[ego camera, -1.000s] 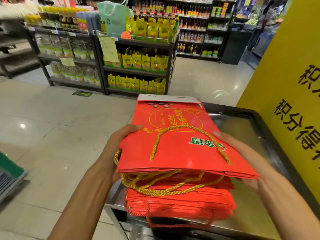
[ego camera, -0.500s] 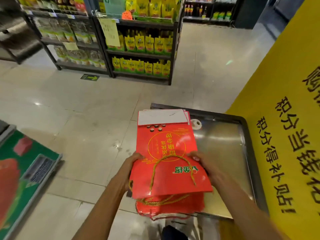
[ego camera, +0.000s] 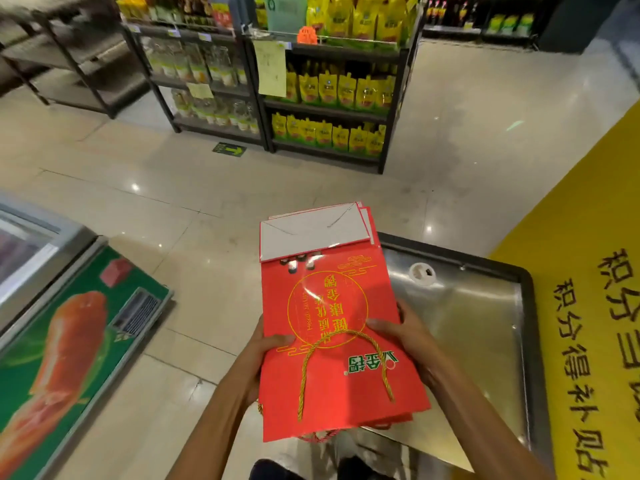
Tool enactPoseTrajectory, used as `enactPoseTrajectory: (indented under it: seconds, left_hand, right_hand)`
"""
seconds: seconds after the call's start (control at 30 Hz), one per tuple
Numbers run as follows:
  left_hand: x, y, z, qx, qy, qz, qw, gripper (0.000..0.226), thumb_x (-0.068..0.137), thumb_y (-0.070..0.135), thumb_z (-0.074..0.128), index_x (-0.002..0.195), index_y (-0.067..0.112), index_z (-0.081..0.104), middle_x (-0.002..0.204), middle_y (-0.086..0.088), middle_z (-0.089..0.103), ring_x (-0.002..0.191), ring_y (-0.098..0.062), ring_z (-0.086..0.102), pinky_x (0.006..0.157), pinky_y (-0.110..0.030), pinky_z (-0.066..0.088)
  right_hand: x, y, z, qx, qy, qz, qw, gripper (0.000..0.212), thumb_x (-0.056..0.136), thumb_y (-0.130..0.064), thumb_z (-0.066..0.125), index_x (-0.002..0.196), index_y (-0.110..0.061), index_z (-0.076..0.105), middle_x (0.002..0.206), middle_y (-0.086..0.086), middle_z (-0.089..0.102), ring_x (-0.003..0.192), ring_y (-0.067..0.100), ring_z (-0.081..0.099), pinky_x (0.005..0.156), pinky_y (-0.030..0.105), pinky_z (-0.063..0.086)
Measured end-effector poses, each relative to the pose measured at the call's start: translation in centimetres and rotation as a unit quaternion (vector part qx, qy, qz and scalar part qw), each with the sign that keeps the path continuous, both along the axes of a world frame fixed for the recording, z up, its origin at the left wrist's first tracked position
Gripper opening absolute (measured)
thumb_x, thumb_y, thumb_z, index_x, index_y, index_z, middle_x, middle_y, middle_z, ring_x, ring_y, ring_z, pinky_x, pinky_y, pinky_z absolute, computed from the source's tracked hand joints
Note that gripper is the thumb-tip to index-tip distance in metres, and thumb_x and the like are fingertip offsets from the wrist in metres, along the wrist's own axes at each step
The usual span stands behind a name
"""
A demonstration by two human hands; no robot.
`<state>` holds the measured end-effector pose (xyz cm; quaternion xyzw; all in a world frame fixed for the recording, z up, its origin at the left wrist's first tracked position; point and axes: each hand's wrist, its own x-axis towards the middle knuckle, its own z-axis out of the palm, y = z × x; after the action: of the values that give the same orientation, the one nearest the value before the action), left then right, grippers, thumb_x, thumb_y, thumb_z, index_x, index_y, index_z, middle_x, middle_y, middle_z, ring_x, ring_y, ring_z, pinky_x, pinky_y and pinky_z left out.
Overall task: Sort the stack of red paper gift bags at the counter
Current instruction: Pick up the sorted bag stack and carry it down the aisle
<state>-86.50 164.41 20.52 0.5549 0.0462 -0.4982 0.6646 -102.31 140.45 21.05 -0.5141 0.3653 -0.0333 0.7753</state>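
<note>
A stack of flat red paper gift bags (ego camera: 332, 386) with gold rope handles and a white folded bottom flap is held over the left edge of the steel counter (ego camera: 478, 327). My left hand (ego camera: 268, 351) grips the stack's left edge, thumb on top. My right hand (ego camera: 408, 336) grips the right edge, fingers spread over the top bag. The lower bags show only as thin edges and a red cord beneath the top one.
A yellow sign panel (ego camera: 588, 306) with dark characters stands right of the counter. A white ring (ego camera: 421, 273) lies at the counter's far corner. A chest freezer (ego camera: 69, 334) sits to the left. Shelves of yellow pouches (ego camera: 329, 88) stand across the tiled floor.
The stack has been lifted off the counter and now hangs partly past its left edge. My right hand shifted from the side onto the top bag. The view has tilted down.
</note>
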Motion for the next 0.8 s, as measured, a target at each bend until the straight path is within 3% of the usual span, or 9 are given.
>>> enactPoseTrajectory:
  seconds: [0.13, 0.2, 0.27, 0.37, 0.43, 0.53, 0.67, 0.8]
  left_hand:
    - [3.4, 2.7, 1.2, 0.012, -0.029, 0.032, 0.999, 0.08, 0.063, 0.002, 0.071, 0.139, 0.018, 0.056, 0.121, -0.026, 0.07, 0.092, -0.038, 0.07, 0.083, -0.049, 0.058]
    - [5.6, 3.6, 2.1, 0.029, -0.08, 0.048, 0.995, 0.086, 0.056, -0.002, 0.065, 0.14, 0.006, 0.051, 0.097, -0.016, 0.077, 0.077, -0.03, 0.074, 0.064, -0.037, 0.061]
    - [8.2, 4.9, 3.0, 0.023, -0.1, 0.068, 0.992, 0.083, 0.052, -0.003, 0.063, 0.133, 0.005, 0.052, 0.082, -0.01, 0.077, 0.064, -0.023, 0.073, 0.052, -0.03, 0.057]
    - [12.6, 7.7, 3.8, 0.009, -0.134, 0.066, 0.989, 0.095, 0.045, -0.002, 0.07, 0.137, -0.004, 0.048, 0.075, -0.004, 0.077, 0.059, -0.018, 0.073, 0.05, -0.027, 0.056]
    - [15.8, 9.7, 4.1, 0.001, -0.127, 0.073, 0.989, 0.088, 0.056, 0.003, 0.076, 0.14, 0.0, 0.049, 0.084, -0.006, 0.079, 0.068, -0.02, 0.076, 0.055, -0.028, 0.059]
    - [19.6, 13.5, 4.8, -0.021, -0.109, 0.098, 0.989, 0.075, 0.07, 0.014, 0.083, 0.14, 0.016, 0.055, 0.117, -0.019, 0.074, 0.094, -0.038, 0.075, 0.074, -0.045, 0.062]
    - [24.8, 17.4, 5.3, -0.02, -0.104, 0.125, 0.986, 0.074, 0.071, 0.002, 0.085, 0.136, 0.023, 0.056, 0.119, -0.02, 0.073, 0.093, -0.04, 0.074, 0.07, -0.045, 0.061]
    - [29.4, 18.6, 5.7, -0.015, -0.109, 0.118, 0.987, 0.071, 0.073, -0.003, 0.079, 0.136, 0.021, 0.055, 0.112, -0.017, 0.076, 0.088, -0.036, 0.076, 0.064, -0.04, 0.061]
  right_hand:
    - [4.5, 1.4, 1.5, 0.043, -0.022, 0.073, 0.996, 0.07, 0.067, -0.011, 0.087, 0.132, -0.012, 0.059, 0.119, 0.023, 0.072, 0.101, 0.045, 0.068, 0.094, 0.064, 0.054]
    - [7.2, 2.5, 2.0, 0.043, -0.021, 0.085, 0.995, 0.068, 0.067, -0.011, 0.085, 0.13, -0.01, 0.059, 0.117, 0.025, 0.072, 0.099, 0.045, 0.068, 0.095, 0.065, 0.052]
    - [10.0, 4.0, 2.5, 0.037, -0.024, 0.097, 0.994, 0.066, 0.068, -0.012, 0.084, 0.129, -0.01, 0.06, 0.115, 0.025, 0.072, 0.095, 0.042, 0.069, 0.09, 0.06, 0.055]
    - [14.8, 6.2, 2.8, 0.02, -0.037, 0.115, 0.992, 0.069, 0.067, -0.016, 0.086, 0.13, -0.011, 0.059, 0.114, 0.024, 0.073, 0.09, 0.04, 0.072, 0.079, 0.047, 0.061]
    - [18.4, 8.1, 3.1, -0.007, -0.034, 0.116, 0.993, 0.071, 0.063, -0.018, 0.086, 0.129, -0.009, 0.059, 0.108, 0.022, 0.075, 0.084, 0.037, 0.073, 0.073, 0.043, 0.061]
    - [23.6, 11.6, 3.7, -0.027, -0.052, 0.099, 0.993, 0.061, 0.061, -0.012, 0.081, 0.119, -0.005, 0.063, 0.097, 0.017, 0.076, 0.076, 0.031, 0.072, 0.069, 0.038, 0.06]
    - [29.3, 15.4, 3.8, -0.028, -0.066, 0.118, 0.99, 0.057, 0.063, -0.009, 0.078, 0.119, -0.004, 0.065, 0.102, 0.02, 0.074, 0.083, 0.034, 0.071, 0.076, 0.04, 0.059]
    - [32.9, 17.1, 3.3, -0.03, -0.046, 0.103, 0.993, 0.082, 0.061, -0.027, 0.089, 0.133, -0.006, 0.056, 0.116, 0.024, 0.072, 0.097, 0.042, 0.072, 0.088, 0.05, 0.058]
